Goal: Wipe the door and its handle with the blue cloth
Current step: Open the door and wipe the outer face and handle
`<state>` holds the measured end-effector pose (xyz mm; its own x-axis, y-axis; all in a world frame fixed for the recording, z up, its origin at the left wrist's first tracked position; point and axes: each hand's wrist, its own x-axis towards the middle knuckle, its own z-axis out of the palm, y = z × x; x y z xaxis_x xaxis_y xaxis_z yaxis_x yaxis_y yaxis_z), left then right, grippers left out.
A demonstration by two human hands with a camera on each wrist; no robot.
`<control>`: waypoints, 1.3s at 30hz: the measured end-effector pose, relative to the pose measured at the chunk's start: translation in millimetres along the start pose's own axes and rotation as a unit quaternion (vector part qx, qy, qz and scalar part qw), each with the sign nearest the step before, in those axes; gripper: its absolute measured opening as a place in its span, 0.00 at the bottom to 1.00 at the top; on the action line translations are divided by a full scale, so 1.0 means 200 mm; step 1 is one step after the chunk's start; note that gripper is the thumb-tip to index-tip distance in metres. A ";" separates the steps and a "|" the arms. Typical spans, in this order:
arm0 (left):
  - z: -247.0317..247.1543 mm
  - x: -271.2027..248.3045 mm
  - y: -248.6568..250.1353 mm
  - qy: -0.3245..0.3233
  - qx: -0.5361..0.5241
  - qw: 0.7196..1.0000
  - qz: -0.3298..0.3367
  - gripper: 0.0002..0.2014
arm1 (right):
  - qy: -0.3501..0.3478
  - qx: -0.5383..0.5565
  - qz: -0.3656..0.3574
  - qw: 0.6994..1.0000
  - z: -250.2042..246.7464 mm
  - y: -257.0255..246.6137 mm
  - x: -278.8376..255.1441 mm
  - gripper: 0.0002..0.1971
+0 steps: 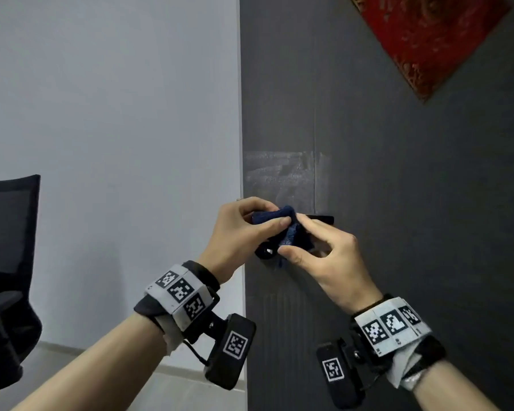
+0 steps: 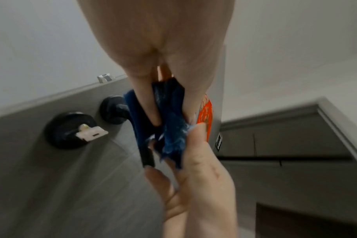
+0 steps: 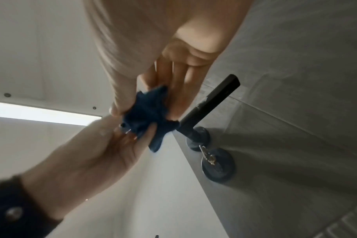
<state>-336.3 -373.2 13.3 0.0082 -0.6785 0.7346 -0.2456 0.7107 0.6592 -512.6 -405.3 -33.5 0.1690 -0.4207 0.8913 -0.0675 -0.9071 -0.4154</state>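
Note:
A dark grey door (image 1: 398,203) fills the right of the head view, with a pale wiped smear above its black lever handle (image 1: 324,218). The bunched blue cloth (image 1: 285,228) sits in front of the handle's near end. My left hand (image 1: 250,229) pinches the cloth from the left between thumb and fingers. My right hand (image 1: 318,250) pinches its lower right part. In the left wrist view the cloth (image 2: 169,116) drapes over the handle (image 2: 147,154). The right wrist view shows the cloth (image 3: 147,116) just left of the handle bar (image 3: 212,103).
A round black lock plate (image 2: 69,130) with a key in it sits below the handle's base. A red paper decoration (image 1: 433,37) hangs on the door at top right. A light wall (image 1: 116,114) is left of the door, with a black office chair (image 1: 6,262) at far left.

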 end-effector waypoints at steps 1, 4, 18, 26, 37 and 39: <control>0.00 0.00 0.02 -0.029 -0.017 0.999 -0.028 0.06 | 0.018 0.000 -0.018 1.000 0.01 0.01 0.01 0.27; -0.03 0.00 0.06 -0.107 -0.007 0.992 -0.060 0.09 | 0.070 -0.006 -0.067 0.995 0.03 0.06 0.01 0.19; -0.14 0.23 -0.37 -0.033 0.098 0.966 -0.239 0.28 | 0.127 -0.214 -0.065 0.966 -0.11 0.13 0.17 0.17; -0.15 0.25 -0.46 -0.061 0.087 0.982 -0.154 0.14 | 0.074 -0.379 -0.108 0.916 0.15 0.13 0.31 0.12; -0.17 0.30 -0.52 -0.066 0.121 0.979 -0.147 0.35 | 0.157 -0.415 -0.099 0.891 -0.07 0.24 0.23 0.10; -0.17 0.30 -0.52 -0.067 0.130 0.979 -0.142 0.37 | 0.132 -0.392 -0.122 0.902 0.06 0.19 0.24 0.11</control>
<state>-276.7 -481.9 -5.6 -0.0104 -0.8728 0.4879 -0.4895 0.4299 0.7587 -496.1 -459.9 -8.6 0.0405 -0.1015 0.9940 -0.7521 -0.6580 -0.0366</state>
